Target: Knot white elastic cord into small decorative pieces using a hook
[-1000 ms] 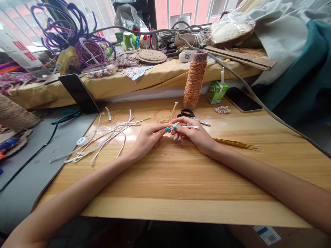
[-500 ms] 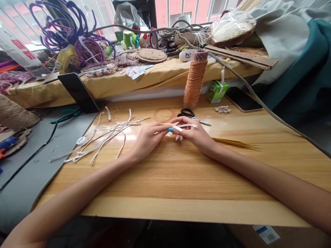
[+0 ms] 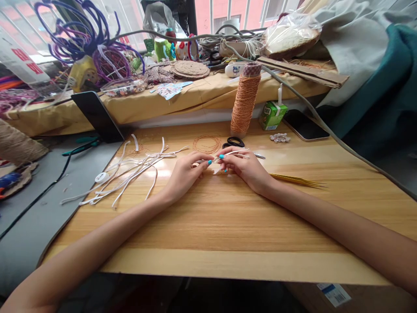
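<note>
Both hands meet above the middle of the wooden table, pinching a thin white cord (image 3: 235,152) between them. My left hand (image 3: 189,173) has thumb and forefinger closed on one end of it. My right hand (image 3: 243,167) pinches the cord close by, and two white strands lie across its fingers toward the wrist. A small white scrap (image 3: 216,171) shows just below the fingertips. Behind the right hand lie scissors (image 3: 233,142) with black handles, their blades partly hidden. The gold tweezers (image 3: 298,180) rest beside the right wrist.
Several loose white cords (image 3: 133,174) spread to the left. A coil of copper-coloured wire (image 3: 206,144) lies beyond the hands, with a cone of orange twine (image 3: 245,102) behind. A green drink carton (image 3: 273,115), a phone (image 3: 305,124) and a grey cable (image 3: 302,98) are at the right.
The hands have drawn slightly apart, opening a small gap between the fingertips. Two strands now show over the right hand, where one showed before. The view has shifted a little.
</note>
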`<action>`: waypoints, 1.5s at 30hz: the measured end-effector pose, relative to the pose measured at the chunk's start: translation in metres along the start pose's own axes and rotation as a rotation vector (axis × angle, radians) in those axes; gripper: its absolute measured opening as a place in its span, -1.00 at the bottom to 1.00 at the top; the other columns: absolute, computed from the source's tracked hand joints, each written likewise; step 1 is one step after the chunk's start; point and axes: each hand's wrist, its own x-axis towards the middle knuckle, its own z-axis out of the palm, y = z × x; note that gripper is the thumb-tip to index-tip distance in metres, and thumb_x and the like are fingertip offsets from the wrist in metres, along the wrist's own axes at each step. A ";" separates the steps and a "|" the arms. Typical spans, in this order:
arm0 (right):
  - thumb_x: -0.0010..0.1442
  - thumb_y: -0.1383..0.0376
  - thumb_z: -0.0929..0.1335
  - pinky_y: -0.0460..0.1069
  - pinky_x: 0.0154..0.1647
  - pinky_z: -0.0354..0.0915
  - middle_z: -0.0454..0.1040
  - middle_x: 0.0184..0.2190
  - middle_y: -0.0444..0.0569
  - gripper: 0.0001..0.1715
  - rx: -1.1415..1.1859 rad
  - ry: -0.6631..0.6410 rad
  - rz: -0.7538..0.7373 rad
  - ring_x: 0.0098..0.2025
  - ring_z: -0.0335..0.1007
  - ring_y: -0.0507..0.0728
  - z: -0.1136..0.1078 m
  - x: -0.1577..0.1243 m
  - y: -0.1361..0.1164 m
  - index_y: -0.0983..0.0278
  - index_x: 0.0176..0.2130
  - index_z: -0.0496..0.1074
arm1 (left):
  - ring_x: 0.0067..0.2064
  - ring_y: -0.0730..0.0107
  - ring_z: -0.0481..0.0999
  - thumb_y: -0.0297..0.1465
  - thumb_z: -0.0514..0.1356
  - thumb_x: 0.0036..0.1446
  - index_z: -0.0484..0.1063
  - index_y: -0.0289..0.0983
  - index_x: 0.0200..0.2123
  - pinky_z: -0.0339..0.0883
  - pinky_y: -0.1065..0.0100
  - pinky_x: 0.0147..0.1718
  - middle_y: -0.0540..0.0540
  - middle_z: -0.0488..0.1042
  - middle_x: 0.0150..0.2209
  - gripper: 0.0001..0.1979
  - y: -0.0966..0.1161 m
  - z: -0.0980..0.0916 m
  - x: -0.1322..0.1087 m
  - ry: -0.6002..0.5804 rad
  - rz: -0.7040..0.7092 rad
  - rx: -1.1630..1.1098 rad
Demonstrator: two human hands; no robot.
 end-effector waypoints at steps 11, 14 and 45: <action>-0.12 0.42 0.34 -0.13 -0.44 0.21 0.40 -0.55 -0.11 -0.93 0.135 0.022 0.040 -0.52 0.27 -0.07 -0.002 0.004 0.000 0.36 -0.49 0.43 | -0.55 0.59 0.25 -0.36 0.11 0.04 0.40 -0.36 -0.33 0.14 0.53 -0.57 0.01 0.32 -0.55 -0.81 -0.006 -0.001 0.003 -0.038 -0.168 -0.249; -0.12 0.44 0.34 -0.14 -0.45 0.19 0.38 -0.58 -0.12 -0.94 0.169 0.051 0.046 -0.52 0.25 -0.08 -0.003 0.006 0.000 0.36 -0.50 0.43 | -0.54 0.60 0.30 -0.40 0.13 0.02 0.40 -0.37 -0.33 0.17 0.54 -0.55 0.02 0.36 -0.56 -0.84 -0.007 -0.002 0.004 -0.044 -0.181 -0.300; -0.10 0.19 0.42 -0.15 -0.59 0.15 0.40 -0.59 -0.18 -0.75 0.067 -0.088 0.016 -0.61 0.27 -0.09 -0.004 0.004 0.004 0.33 -0.45 0.39 | -0.33 0.41 0.43 -0.44 0.02 0.14 0.43 -0.31 -0.26 0.24 0.41 -0.33 -0.13 0.49 -0.32 -0.79 0.000 0.003 -0.006 -0.040 0.262 0.422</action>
